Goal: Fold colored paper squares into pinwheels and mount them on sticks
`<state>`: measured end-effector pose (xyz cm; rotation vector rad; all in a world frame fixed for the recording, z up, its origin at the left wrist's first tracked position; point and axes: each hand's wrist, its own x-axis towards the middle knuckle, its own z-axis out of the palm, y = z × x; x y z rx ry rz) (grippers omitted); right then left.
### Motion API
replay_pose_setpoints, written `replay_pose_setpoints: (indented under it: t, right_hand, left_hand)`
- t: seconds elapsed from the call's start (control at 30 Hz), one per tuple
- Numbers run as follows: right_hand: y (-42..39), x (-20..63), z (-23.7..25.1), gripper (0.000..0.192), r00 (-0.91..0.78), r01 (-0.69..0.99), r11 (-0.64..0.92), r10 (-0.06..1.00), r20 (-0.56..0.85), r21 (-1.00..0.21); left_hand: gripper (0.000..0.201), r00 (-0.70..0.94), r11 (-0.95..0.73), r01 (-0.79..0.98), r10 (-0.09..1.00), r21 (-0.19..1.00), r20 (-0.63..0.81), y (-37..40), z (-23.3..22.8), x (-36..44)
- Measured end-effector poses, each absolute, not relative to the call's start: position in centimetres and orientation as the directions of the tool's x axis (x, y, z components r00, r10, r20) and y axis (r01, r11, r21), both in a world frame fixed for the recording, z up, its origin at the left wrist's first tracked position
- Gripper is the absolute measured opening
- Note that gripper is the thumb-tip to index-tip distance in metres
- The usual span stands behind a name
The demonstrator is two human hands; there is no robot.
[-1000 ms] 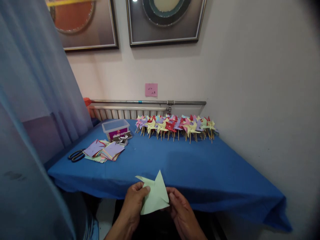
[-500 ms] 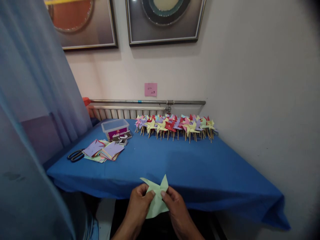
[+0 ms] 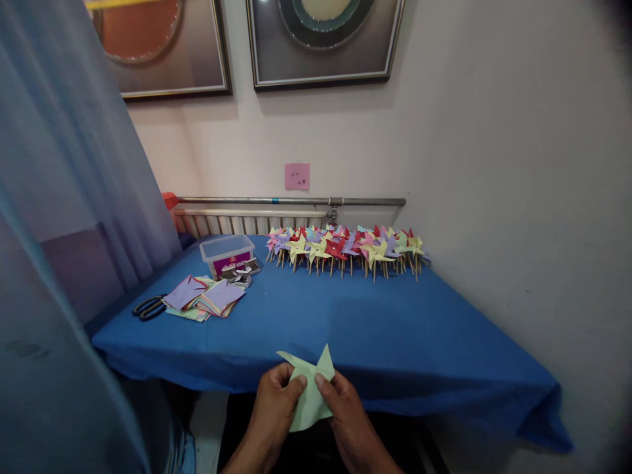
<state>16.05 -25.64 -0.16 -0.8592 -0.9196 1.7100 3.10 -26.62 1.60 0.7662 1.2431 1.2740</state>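
Blue cloth-draped table [image 3: 291,313]; at its near edge, a thin pale-green paper sheet [image 3: 310,405], two points flaring upward. Left hand [image 3: 274,403]: grip pinching the sheet's left side. Right hand [image 3: 346,407], at the right edge a second ago, now pinches nearer centre.

Left hand [image 3: 271,400] and right hand [image 3: 347,403] pinch side by side, thumbs [image 3: 297,385] uppermost, other fingers [image 3: 282,372] probably curled beneath

The pink note [image 3: 297,176] and purple label [image 3: 230,263] are illegible.
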Motion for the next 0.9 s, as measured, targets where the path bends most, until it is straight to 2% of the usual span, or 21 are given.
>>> replay_pose_setpoints:
  t: [0.2,0.47,0.7,0.9]
  right_hand:
    - [-25.7,16.6,0.1,0.056,-0.227,-0.329,-0.17,0.969,-0.097,-0.929]
    - [-25.5,17.2,0.1,0.051,-0.341,-0.238,-0.045,0.939,0.04,-0.97]
    - [-25.2,18.4,-0.2,0.046,-0.346,-0.194,-0.02,0.937,0.049,-0.981]
    - [-24.9,17.7,-0.5,0.05,-0.356,-0.251,-0.057,0.934,0.037,-0.966]
  left_hand:
    - [0.028,-0.155,0.203,-0.253,0.957,0.946,-0.247,-26.5,1.6,2.9]
    - [0.031,-0.121,0.237,-0.335,0.949,0.912,-0.291,-26.6,2.2,3.0]
    - [0.03,-0.12,0.25,-0.375,0.942,0.893,-0.314,-26.4,2.0,2.3]
    - [0.032,-0.06,0.259,-0.393,0.95,0.882,-0.305,-26.5,2.3,2.5]
